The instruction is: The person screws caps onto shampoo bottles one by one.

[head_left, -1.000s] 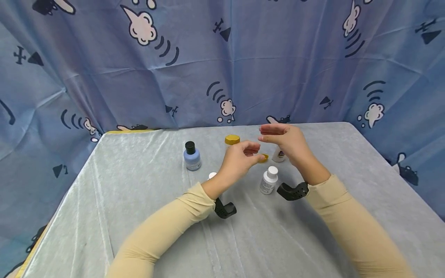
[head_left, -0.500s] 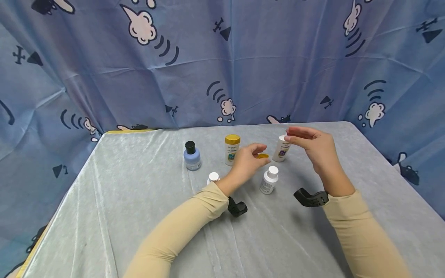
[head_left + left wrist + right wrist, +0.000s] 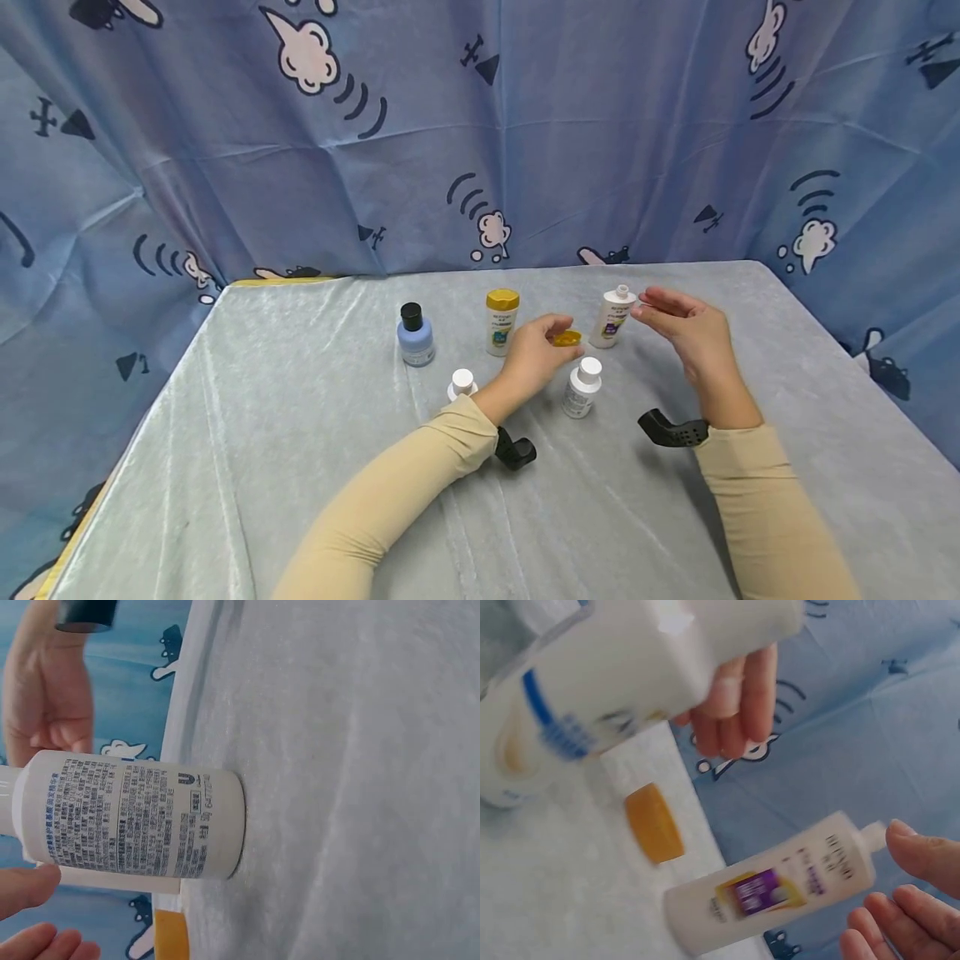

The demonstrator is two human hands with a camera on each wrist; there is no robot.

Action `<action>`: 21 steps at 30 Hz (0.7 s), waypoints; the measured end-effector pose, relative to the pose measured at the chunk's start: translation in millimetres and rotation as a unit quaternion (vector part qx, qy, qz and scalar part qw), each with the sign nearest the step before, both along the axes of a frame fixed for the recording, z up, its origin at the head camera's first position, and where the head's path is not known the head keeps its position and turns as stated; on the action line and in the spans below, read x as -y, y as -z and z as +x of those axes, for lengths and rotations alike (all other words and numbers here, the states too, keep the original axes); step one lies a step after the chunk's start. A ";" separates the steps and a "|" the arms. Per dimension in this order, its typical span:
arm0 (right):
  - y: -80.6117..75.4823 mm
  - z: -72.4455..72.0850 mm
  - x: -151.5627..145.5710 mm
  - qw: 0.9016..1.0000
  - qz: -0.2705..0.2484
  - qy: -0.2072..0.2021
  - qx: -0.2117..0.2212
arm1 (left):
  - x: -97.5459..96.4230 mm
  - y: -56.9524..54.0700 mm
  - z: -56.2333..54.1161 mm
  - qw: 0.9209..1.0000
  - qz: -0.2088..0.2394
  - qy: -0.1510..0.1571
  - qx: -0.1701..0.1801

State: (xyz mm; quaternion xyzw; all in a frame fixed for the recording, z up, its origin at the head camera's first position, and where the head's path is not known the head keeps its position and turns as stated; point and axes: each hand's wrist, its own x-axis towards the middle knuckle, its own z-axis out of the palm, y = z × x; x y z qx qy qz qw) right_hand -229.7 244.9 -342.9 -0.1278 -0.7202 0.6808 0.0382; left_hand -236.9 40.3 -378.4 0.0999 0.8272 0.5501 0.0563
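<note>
On the grey cloth stands a white bottle with a purple label, its narrow neck uncapped. My right hand is just right of it; in the right wrist view the thumb tip is right at the neck and the fingers are relaxed. My left hand hovers left of it, thumb and fingers apart. A yellow cap shows between them in the head view, but lies on the cloth in the right wrist view. Nearer stands a white-capped bottle, dense print facing the left wrist view.
A white bottle with a yellow cap stands behind the left hand. Farther left is a blue bottle with a black cap. Another white-capped bottle is partly hidden by the left forearm. A patterned blue curtain hangs behind the table.
My right hand has moved right, away from the left hand, and the purple-labelled bottle's neck now shows. The left hand has moved slightly right and down, then stayed near the yellow cap.
</note>
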 end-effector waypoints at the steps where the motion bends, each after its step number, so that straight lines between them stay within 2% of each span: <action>1: 3.1 -0.8 -1.0 1.000 -0.026 0.000 -0.007 | -0.6 0.4 0.1 1.000 0.001 -0.004 0.001; 3: 9.1 -2.8 -2.6 0.999 -0.052 -0.001 -0.015 | -2.1 1.5 0.3 1.000 0.008 -0.012 0.005; 5: 14.4 -5.0 -3.7 0.998 -0.056 -0.003 -0.012 | -3.8 3.1 0.5 1.000 0.012 -0.023 0.009; 15: 33.5 -16.7 -6.4 0.999 0.018 -0.037 0.007 | -13.5 19.4 -5.3 0.995 0.047 -0.078 0.031; 17: 36.7 -17.8 -5.7 0.998 0.048 -0.039 0.010 | -15.0 21.9 -7.2 0.995 0.051 -0.082 0.034; 21: 41.8 -18.6 -3.9 0.997 0.066 -0.039 0.018 | -17.7 25.1 -10.2 0.994 0.052 -0.087 0.037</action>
